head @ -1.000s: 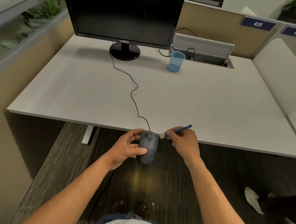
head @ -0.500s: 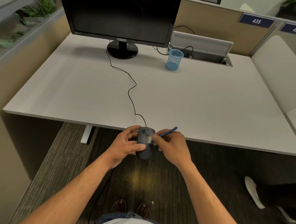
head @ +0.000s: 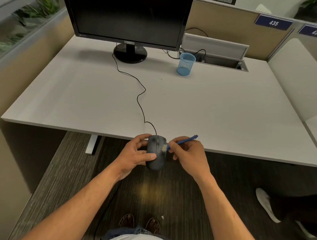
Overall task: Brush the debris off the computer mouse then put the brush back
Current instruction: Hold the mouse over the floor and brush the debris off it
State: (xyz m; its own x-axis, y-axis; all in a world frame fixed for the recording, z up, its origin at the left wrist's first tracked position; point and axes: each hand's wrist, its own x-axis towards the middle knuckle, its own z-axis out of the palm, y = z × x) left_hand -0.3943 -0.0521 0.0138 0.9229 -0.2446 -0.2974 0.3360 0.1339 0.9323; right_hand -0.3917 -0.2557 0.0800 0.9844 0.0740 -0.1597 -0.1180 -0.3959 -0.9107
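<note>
Dark grey wired computer mouse sits lower centre of the frame, held in the air just off the near edge of the white rectangular desk, not resting on it. Long axis runs roughly up-down in the frame, cable end toward the desk, black cable trailing up to the black monitor. Left hand grips the mouse from its left side, thumb across the lower body, fingers curled over the top end. Right hand pinches the thin blue plastic brush like a pen; pale bristle tip touches the mouse's right edge, handle slants up and right. So the brush works from the right side, the remaining strokes run leftward across the mouse's short axis, and the left hand is the one that has to rotate the mouse to expose new faces. Return target is probably the blue mesh cup, upper centre-right, well apart from both hands and nearer the right one; I can't confirm it's the brush's home. Hidden: mouse underside and its left flank under the left fingers. Debris on the mouse is too small to make out; only faint pale smudging near the bristles. 1 white fleck lies on the dark carpet near the feet.
</note>
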